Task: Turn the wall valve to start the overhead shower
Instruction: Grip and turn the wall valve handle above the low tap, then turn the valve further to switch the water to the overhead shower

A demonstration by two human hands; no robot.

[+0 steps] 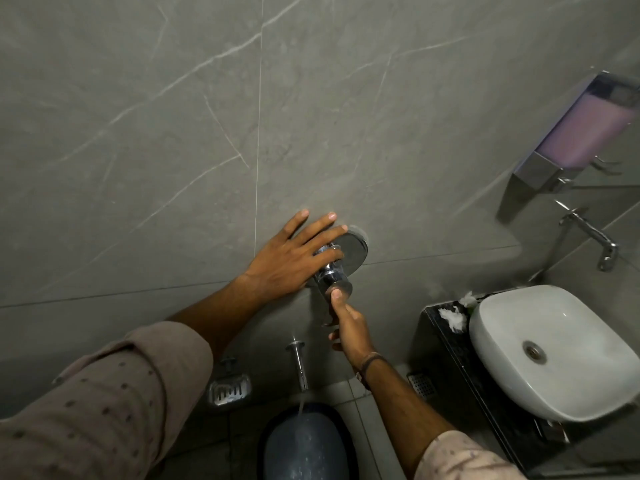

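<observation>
- Dark round bucket (306, 441), near centre: water streams in from chrome spout (300, 367).
- Chrome wall valve (341, 263) on grey veined tile, centre.
- Left hand (294, 256): fingers splayed, thumb hidden; grasp unclear.
- Right hand (348, 323): loosely curled, thumb tip pressing knob end.
- White glossy oval basin (554, 351), right.

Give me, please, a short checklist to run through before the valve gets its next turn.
1. Left hand on the valve: ok, its fingers lie over the chrome body.
2. Right hand on the knob: ok, its thumb presses the knob's round end.
3. Firm grip for turning: not ok, the left fingers are spread flat, not wrapped.
4. Water going to the overhead shower: cannot tell, the shower head is out of view.
5. Lower spout: not ok, water runs from it into the bucket below.
6. Room to turn: ok, the wall around the valve plate is bare.
</observation>
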